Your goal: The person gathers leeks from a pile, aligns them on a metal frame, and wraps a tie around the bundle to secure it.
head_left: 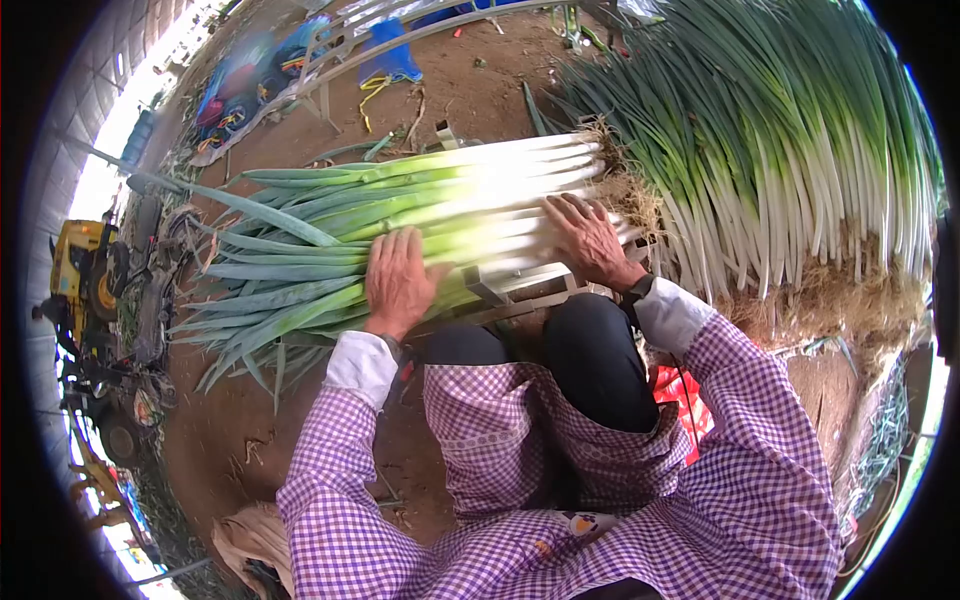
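bright daylight | central glare | fisheye edges | upper-left blur

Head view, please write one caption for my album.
Left hand and right hand resting on laid-out leeks, beside a larger leek pile.

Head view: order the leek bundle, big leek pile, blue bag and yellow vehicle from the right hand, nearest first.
1. Leek bundle: under the right hand
2. Big leek pile: to its right
3. Blue bag: ahead, left
4. Yellow vehicle: far left
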### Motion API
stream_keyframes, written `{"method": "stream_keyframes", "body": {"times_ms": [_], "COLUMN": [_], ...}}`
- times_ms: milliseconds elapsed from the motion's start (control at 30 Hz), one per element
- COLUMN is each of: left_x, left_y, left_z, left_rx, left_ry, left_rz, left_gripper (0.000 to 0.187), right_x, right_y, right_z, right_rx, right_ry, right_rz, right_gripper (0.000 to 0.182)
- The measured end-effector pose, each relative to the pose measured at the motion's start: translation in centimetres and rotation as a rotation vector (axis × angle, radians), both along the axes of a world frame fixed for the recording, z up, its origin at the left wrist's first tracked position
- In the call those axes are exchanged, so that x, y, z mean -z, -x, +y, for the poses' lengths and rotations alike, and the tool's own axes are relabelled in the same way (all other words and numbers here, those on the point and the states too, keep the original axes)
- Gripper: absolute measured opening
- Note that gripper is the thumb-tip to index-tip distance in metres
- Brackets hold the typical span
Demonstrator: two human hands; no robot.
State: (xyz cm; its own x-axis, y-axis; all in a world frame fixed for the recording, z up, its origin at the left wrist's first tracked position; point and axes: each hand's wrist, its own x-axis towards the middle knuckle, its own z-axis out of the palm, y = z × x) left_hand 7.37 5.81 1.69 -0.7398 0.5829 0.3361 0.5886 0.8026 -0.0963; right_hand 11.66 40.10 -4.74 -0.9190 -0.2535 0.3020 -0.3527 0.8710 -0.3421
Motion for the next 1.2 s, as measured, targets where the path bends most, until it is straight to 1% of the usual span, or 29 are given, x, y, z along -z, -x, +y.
{"method": "stream_keyframes", "body": {"times_ms": [33,100,133,233,267,367,467,600,667,700,733,833,867,967,1033,1067,1167,1200], "left_x": [-0.5,-1.6,-0.9,-0.7,-0.3,0.4,-0.7,0.3,1.0,0.5,0.0,-1.4,-1.5,-5.5,-6.7,-7.2,-9.3,-9.4], "left_y": [-0.3,-0.6,-0.2,-0.2,-0.1,-0.2,-0.3,-0.2,0.1,0.0,-0.2,0.4,0.8,3.3,5.9,6.4,5.7,5.3], "left_z": [0.1,0.3,-0.1,-0.3,-0.3,-0.1,0.2,-0.2,-0.4,-0.2,-0.1,-0.5,-0.9,-4.3,-8.3,-10.3,-14.6,-16.4], "left_rx": [0.003,0.010,0.017,0.020,-0.002,-0.008,0.002,0.040,0.041,0.043,0.054,0.115,0.156,0.019,-0.028,-0.054,-0.112,-0.187], "left_ry": [0.005,0.020,0.057,0.106,0.116,0.065,0.062,0.004,-0.004,-0.014,-0.021,-0.048,-0.113,0.056,0.131,0.165,0.251,0.227], "left_rz": [-0.031,-0.089,-0.070,-0.082,-0.112,-0.165,-0.243,-0.104,-0.093,-0.089,-0.106,-0.198,-0.073,-0.159,-0.135,-0.123,-0.019,0.018], "left_gripper": [0.080,0.085,0.094,0.098,0.101,0.100,0.098,0.097,0.097,0.097,0.091,0.083,0.065,0.043,0.032,0.028,0.028,0.028], "right_x": [-1.2,-2.7,-2.5,-1.6,-1.7,-1.3,-1.3,-1.5,-1.2,-1.1,-1.0,-0.8,-0.7,-0.8,-1.2,-1.3,-1.4,-1.5], "right_y": [-0.6,-1.0,-0.8,0.2,0.0,-0.2,-0.1,0.1,0.2,0.2,0.0,0.0,0.0,0.0,-0.1,-0.1,-0.1,-0.2], "right_z": [-0.2,-1.3,-1.7,-2.2,-2.2,-2.4,-2.3,-2.8,-3.0,-2.9,-2.9,-2.7,-2.6,-2.6,-2.7,-2.8,-2.8,-2.8], "right_rx": [-0.042,-0.143,-0.132,-0.172,-0.163,-0.151,-0.145,-0.135,-0.138,-0.142,-0.140,-0.134,-0.136,-0.149,-0.153,-0.149,-0.147,-0.148], "right_ry": [-0.022,-0.159,-0.118,0.011,0.081,0.119,0.118,0.099,0.123,0.116,0.132,0.160,0.161,0.164,0.164,0.161,0.149,0.156], "right_rz": [-0.025,-0.029,0.009,-0.008,0.019,0.018,-0.016,0.043,0.042,0.034,0.033,0.040,0.043,0.055,0.060,0.061,0.047,0.042], "right_gripper": [0.094,0.101,0.101,0.097,0.090,0.082,0.082,0.080,0.077,0.076,0.075,0.073,0.072,0.071,0.071,0.071,0.072,0.072]}}
